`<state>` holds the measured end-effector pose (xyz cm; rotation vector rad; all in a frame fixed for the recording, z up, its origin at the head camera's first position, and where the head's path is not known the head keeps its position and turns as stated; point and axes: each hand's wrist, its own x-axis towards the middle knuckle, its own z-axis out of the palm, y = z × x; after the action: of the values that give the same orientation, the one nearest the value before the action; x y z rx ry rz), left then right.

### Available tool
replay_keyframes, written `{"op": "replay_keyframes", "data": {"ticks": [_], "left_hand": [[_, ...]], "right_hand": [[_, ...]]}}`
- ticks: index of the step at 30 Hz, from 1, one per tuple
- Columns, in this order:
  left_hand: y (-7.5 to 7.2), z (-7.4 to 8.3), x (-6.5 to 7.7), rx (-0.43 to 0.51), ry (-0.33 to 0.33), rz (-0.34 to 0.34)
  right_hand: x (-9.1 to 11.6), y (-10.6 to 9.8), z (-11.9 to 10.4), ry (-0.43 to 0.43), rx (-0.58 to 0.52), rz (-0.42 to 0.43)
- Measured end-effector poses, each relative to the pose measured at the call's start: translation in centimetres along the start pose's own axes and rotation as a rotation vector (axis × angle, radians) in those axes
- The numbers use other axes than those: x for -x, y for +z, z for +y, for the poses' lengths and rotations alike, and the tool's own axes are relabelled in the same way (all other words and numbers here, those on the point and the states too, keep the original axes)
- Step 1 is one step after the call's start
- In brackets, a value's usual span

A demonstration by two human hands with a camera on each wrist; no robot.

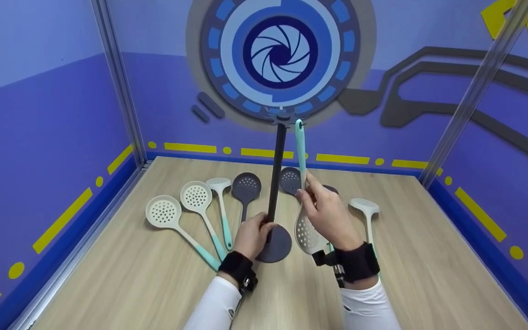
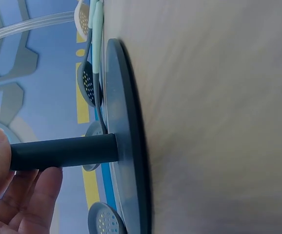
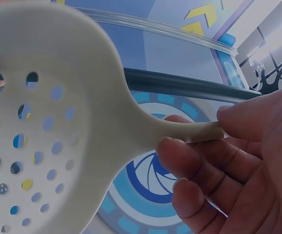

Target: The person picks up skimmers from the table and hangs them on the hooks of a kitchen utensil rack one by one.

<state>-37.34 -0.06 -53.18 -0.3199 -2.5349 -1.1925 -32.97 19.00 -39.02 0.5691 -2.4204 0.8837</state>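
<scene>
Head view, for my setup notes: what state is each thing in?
Stand: upright, left hand gripping it
Slotted spoon: raised, handle up, right hand pinching it
Other pale spoons: lying on the table
Dark spoons: lying there too, one partly hidden

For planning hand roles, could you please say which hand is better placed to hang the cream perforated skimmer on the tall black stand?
Probably the right hand: it grips the skimmer, mint handle upward, while the left hand is occupied holding the stand's pole.

A black stand (image 1: pixel 277 169) is upright; a cream skimmer (image 1: pixel 306 233) points head-down nearby
</scene>
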Motion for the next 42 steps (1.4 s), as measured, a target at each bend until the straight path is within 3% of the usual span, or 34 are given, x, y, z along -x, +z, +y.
{"op": "replay_keyframes", "data": {"ticks": [13, 28, 34, 42], "left_hand": [[-0.1, -0.2, -0.1, 0.004, 0.023, 0.01], [-0.1, -0.4, -0.1, -0.019, 0.011, 0.003], [-0.5, -0.5, 0.0, -0.009, 0.04, 0.016], [-0.3, -0.4, 0.1, 0.014, 0.038, -0.008]], "right_hand": [[-0.2, 0.7, -0.1, 0.012, 0.046, -0.048], [0.4, 2.0, 1.8, -0.055, 0.038, -0.014], [0.9, 1.4, 3.8, -0.071, 0.097, -0.006], [2.6, 0.3, 8.8, -0.065, 0.297, -0.048]]}}
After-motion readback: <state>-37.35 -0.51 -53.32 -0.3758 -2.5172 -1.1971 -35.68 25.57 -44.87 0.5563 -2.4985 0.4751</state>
